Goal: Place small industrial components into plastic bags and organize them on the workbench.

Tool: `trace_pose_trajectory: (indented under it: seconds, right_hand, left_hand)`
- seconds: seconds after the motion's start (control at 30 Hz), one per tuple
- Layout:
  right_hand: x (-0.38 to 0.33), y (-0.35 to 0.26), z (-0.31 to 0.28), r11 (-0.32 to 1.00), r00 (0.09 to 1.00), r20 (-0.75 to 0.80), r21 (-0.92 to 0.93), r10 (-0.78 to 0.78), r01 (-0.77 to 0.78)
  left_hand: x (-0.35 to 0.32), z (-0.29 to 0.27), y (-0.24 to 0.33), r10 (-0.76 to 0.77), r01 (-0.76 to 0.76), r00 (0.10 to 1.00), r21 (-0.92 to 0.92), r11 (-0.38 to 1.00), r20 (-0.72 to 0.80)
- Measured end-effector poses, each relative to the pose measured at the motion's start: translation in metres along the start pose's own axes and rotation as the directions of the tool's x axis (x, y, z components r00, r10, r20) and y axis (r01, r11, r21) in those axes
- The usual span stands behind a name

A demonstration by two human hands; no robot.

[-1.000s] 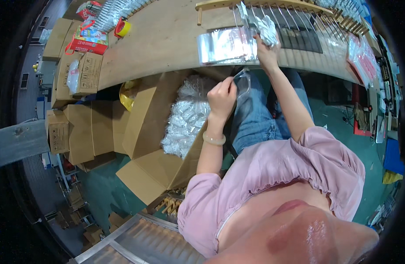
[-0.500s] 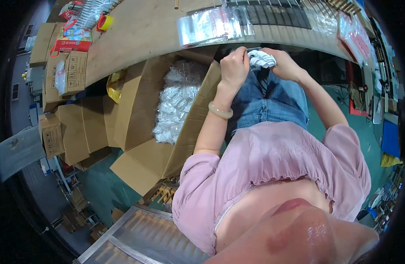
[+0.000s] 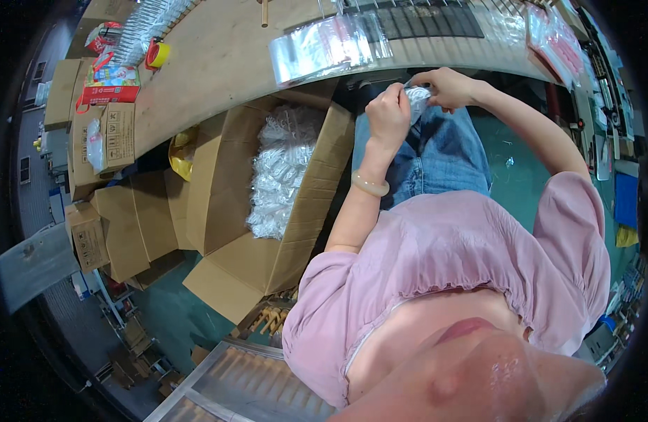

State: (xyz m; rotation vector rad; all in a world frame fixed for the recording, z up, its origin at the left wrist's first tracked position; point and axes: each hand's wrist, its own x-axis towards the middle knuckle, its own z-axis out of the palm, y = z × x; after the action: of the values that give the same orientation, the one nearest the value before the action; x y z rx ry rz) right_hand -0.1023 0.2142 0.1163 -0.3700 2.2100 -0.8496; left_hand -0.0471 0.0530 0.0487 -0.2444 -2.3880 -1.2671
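Observation:
In front of my lap, just below the bench edge, a small white bundle [image 3: 417, 103] sits between my hands, with what looks like clear plastic around it. Its kind I cannot make out. My left hand [image 3: 389, 118] is closed at its left side, a pale bangle on the wrist. From the right, my right hand [image 3: 450, 90] pinches the bundle's upper edge, fingers bent over it. On the bench just beyond lies a stack of clear plastic bags [image 3: 324, 50]. Left of my legs, an open cardboard box [image 3: 320, 183] holds many clear-wrapped white packets [image 3: 278, 172].
The wooden bench [image 3: 204, 63] curves across the far side. On it are a yellow tape roll [image 3: 158, 55], a red carton [image 3: 111, 86], metal rods [image 3: 401, 10] and pink-and-clear packets [image 3: 555, 46]. More cardboard boxes [image 3: 127, 218] stand at left. A slatted crate [image 3: 246, 387] is beside me.
My right hand has turned over the bundle's top, its elbow farther out. The white bundle now sits more upright and slightly lower. The whole view has shifted a little.

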Motion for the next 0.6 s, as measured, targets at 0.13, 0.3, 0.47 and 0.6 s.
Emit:
trace_pose_trajectory:
  seconds: [0.13, 0.3, 0.47, 0.6]
  right_hand:
    - [0.000, 0.003, -0.005, 0.973, 0.995, -0.023, -0.213, -0.095, 0.088]
    - [0.014, 0.025, -0.007, 0.408, 0.708, 0.039, -0.794, -0.705, 0.451]
    - [0.018, 0.031, -0.008, 0.163, 0.753, 0.398, -0.821, -0.524, 0.547]
    - [0.010, 0.037, -0.020, 0.366, 0.794, 0.318, -0.757, -0.518, 0.542]
  left_hand:
    - [0.000, 0.004, 0.000, 0.016, -0.016, 0.999, -0.005, 1.000, -0.032]
    - [0.006, -0.006, -0.011, 0.149, -0.146, 0.983, -0.036, 0.989, 0.105]
    - [0.008, -0.036, -0.025, 0.326, -0.351, 0.831, -0.029, 0.936, 0.451]
    - [0.002, -0.055, -0.042, 0.371, -0.457, 0.795, 0.071, 0.887, 0.479]
